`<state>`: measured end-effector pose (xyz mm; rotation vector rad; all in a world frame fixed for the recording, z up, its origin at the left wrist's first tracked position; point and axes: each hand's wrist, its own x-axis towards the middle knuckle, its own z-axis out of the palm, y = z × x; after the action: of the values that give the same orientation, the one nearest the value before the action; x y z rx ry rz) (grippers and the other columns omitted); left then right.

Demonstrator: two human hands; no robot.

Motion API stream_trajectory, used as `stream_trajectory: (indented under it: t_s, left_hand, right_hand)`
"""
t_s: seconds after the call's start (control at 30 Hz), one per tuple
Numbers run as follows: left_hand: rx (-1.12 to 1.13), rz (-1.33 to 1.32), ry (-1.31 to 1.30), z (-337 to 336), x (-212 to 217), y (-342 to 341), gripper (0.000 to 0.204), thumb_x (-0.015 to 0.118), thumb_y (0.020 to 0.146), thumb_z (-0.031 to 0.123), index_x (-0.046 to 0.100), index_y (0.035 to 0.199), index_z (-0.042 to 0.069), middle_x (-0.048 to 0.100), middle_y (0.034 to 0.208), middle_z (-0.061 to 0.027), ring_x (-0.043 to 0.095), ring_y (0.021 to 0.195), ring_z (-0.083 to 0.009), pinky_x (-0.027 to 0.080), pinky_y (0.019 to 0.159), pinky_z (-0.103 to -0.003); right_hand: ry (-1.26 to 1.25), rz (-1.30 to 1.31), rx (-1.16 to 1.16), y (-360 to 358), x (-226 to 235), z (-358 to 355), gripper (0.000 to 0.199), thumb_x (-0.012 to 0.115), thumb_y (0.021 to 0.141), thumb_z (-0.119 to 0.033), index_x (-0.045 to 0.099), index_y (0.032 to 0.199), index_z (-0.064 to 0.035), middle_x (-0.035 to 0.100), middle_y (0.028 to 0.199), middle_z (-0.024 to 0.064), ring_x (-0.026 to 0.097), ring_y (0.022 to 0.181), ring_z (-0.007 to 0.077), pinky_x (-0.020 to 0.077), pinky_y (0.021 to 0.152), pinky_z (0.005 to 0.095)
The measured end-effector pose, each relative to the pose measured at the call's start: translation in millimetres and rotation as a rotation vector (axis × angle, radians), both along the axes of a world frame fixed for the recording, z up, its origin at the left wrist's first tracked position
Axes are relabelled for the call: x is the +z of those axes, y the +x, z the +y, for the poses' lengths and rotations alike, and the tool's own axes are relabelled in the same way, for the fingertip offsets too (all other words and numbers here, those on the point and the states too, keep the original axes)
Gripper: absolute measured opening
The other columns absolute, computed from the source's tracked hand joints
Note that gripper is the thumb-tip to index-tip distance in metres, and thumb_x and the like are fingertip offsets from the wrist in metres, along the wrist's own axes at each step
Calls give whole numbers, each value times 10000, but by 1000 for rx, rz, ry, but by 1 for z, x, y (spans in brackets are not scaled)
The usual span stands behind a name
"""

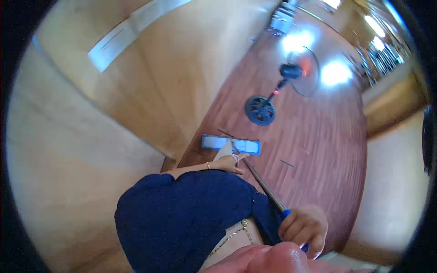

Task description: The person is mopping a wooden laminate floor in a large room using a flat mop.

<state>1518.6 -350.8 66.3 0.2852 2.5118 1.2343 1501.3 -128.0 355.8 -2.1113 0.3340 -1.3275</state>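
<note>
A flat mop stands on the wooden floor with its blue-edged, pale mop head (248,146) ahead of me. Its metal pole (261,182) slants back toward my right side. My right hand (302,230) is closed around the blue grip at the pole's upper end. Lower down, my left hand (230,164) is close to the pole, just behind the mop head. A whitish, thin piece, like cloth or paper (223,152), sticks out from my left hand over the mop head. The left fingers are partly blurred.
A black standing fan (260,110) with a round base stands on the floor beyond the mop. Pale wooden panels (150,86) rise on the left. A dark thin strip (287,163) lies on the floor at right. Stacked items (282,19) stand far off.
</note>
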Motion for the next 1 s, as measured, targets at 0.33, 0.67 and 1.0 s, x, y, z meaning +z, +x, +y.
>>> stream_trajectory:
  t_s: [0.33,0.67,1.0]
  left_hand:
    - [155,-22,-154,87,-49,-64,641,682,768,309,468,1333,94,662,1001,-182,642,914,-344,487,765,-433]
    - [-452,186,416,173,-43,-159,227,666,688,247,504,648,92,495,598,-127,460,574,-325,369,568,-436]
    - [-805,357,4,288,-59,-311,444,760,648,444,638,857,71,601,804,-136,541,861,-315,462,696,-433]
  right_hand:
    - [62,-4,-249,-9,-8,69,189,524,922,-214,578,824,-61,586,798,135,536,571,235,393,497,345]
    - [115,-19,-574,-31,-10,116,267,458,934,-231,550,804,-16,574,793,170,558,623,300,406,521,385]
    - [291,-105,-756,-141,-65,186,519,703,817,-421,650,1090,17,591,714,77,559,567,230,389,506,343]
